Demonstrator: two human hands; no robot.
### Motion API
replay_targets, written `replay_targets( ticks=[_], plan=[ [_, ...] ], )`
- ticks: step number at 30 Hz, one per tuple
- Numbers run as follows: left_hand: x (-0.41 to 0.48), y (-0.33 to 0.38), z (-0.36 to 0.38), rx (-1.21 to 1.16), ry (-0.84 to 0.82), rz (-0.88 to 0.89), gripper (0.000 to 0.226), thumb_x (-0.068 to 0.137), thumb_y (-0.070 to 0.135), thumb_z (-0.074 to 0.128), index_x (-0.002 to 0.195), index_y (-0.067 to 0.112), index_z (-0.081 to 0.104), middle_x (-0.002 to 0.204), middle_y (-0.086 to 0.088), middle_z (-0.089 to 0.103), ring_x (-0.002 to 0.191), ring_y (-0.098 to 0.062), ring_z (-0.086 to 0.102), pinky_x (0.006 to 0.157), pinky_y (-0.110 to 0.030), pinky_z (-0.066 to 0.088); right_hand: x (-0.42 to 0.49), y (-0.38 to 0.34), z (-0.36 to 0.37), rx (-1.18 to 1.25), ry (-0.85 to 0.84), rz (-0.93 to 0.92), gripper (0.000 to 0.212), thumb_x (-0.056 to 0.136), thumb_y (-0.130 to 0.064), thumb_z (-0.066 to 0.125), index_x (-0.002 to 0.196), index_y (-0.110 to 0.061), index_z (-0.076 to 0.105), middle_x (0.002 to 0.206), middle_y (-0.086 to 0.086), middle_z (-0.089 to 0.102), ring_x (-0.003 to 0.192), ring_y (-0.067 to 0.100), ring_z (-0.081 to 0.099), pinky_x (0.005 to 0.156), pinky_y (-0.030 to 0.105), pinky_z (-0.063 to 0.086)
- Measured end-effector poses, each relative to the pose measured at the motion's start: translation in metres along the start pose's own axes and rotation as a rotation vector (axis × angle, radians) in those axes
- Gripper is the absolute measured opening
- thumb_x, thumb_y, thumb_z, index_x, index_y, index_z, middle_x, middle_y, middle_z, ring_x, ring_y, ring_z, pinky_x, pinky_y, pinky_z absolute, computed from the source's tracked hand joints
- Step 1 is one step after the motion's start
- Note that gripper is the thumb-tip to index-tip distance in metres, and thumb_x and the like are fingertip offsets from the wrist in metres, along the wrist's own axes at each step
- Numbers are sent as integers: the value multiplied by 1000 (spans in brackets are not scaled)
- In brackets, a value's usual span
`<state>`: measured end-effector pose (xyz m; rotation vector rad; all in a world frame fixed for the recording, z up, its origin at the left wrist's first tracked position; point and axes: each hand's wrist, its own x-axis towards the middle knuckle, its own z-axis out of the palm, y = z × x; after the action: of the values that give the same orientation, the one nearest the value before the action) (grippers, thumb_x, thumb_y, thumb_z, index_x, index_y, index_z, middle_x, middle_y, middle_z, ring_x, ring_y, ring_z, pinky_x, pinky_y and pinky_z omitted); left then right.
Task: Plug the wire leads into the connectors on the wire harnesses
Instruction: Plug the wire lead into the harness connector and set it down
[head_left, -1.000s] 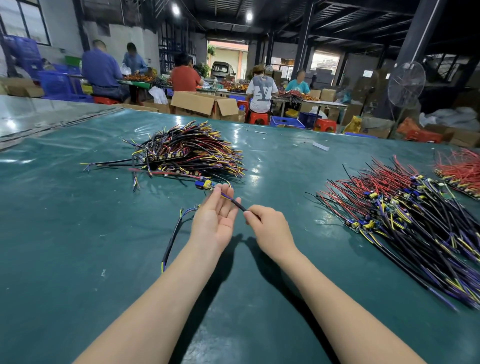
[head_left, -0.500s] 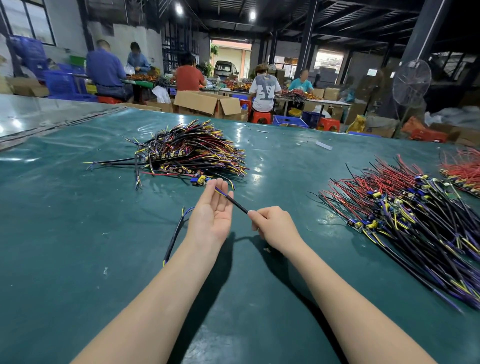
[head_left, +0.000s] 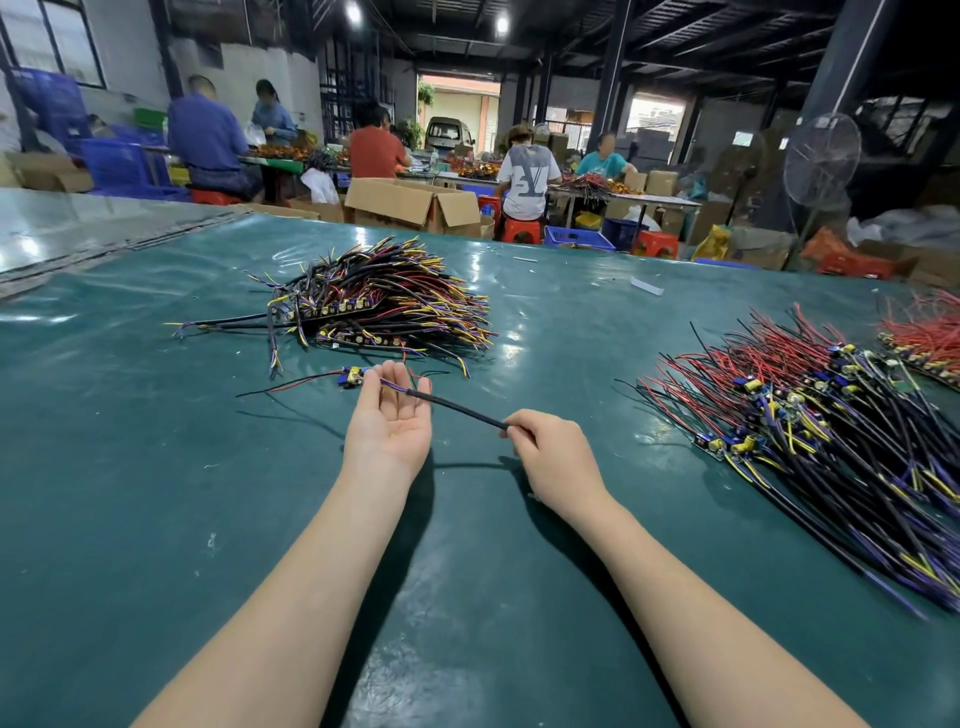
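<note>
Green table (head_left: 130, 493), cardboard box (head_left: 410, 202), standing fan (head_left: 822, 161), two ceiling lamps (head_left: 353, 11), dark pillars (head_left: 610, 73), seated workers (head_left: 527, 176)

A: Your left hand (head_left: 389, 426) lies palm up, fingers straight and relaxed, forearm stretched forward.

B: And your right hand (head_left: 553, 452), knuckles up, curls its fingers and pinches the end of the black cable (head_left: 462, 408); your 2 forearms angle toward each other.

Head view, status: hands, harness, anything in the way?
Left hand open, palm up, under the coloured leads. Right hand pinches the black cable. Board end just past left fingertips. Harness pile beyond, apart.
</note>
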<state>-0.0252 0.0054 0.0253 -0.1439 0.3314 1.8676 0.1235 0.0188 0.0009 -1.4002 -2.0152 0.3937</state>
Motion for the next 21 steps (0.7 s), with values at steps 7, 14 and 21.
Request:
replay_targets(
  ticks=[7,14,21],
  plan=[
    [-8,-10,2,-46,-44,-29,24,96,15,48,74,8,56,49,2,64,44,-6,62,88,-29,44,4,-5,2,-17,7,250,22,86,-13,45,79,-10,65,72,7,55,80,32,54,63,28,35],
    [-5,-3,0,-26,-4,5,24,96,16,49,74,10,56,48,4,63,47,-4,61,89,-27,45,3,1,-9,303,43,288,21,82,-19,65,64,-9,66,54,0,50,59,16,43,54,23,34],
    [4,12,-2,-16,58,108,24,95,16,50,73,10,55,44,6,61,46,-1,60,89,-21,46,-1,-10,-14,660,-203,245,33,75,-8,71,45,-17,61,52,-1,45,48,11,32,44,14,27]
  ],
)
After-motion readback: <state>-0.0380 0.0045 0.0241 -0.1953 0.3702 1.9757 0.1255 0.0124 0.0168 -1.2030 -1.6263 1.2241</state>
